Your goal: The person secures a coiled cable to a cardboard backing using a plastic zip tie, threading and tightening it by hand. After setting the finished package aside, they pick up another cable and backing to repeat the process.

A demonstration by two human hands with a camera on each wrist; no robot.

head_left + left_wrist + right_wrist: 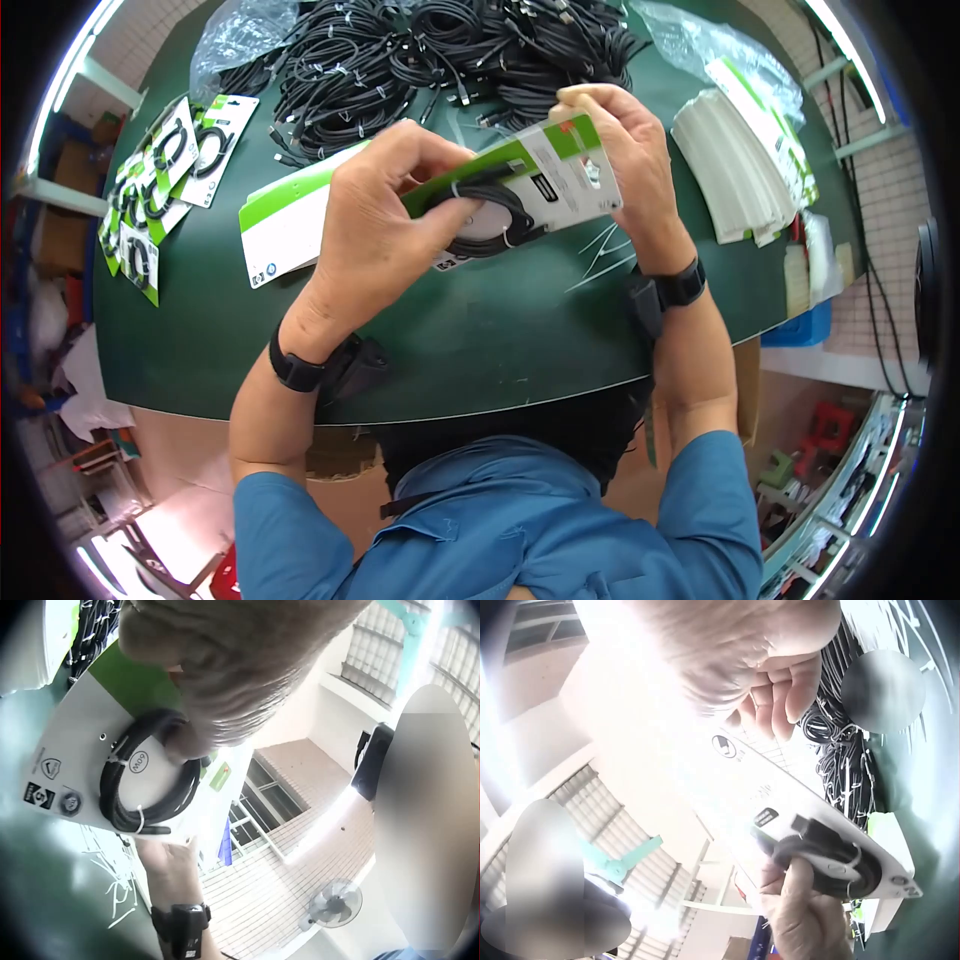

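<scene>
My left hand (385, 205) pinches a green-and-white retail card (565, 195), its thumb pressing on the coiled black cable (505, 205) at the card's front. Two ties bind the coil, and a round mark shows inside it in the left wrist view. At the card's other end is my right hand (640, 165), partly behind the card, fingers curled near its upper edge. In the right wrist view the curled fingers (780, 697) show beside the card's edge, and the thumb is hidden. I cannot tell whether this hand grips the card.
Bundled black cables (400, 70) heap along the back. Carded cables (150, 190) lie at the left, a blank card stack (290, 225) beside my left hand, and another card stack (730, 165) at the right. White ties (605, 260) lie on the green table (480, 350). Plastic bags (235, 45) sit behind.
</scene>
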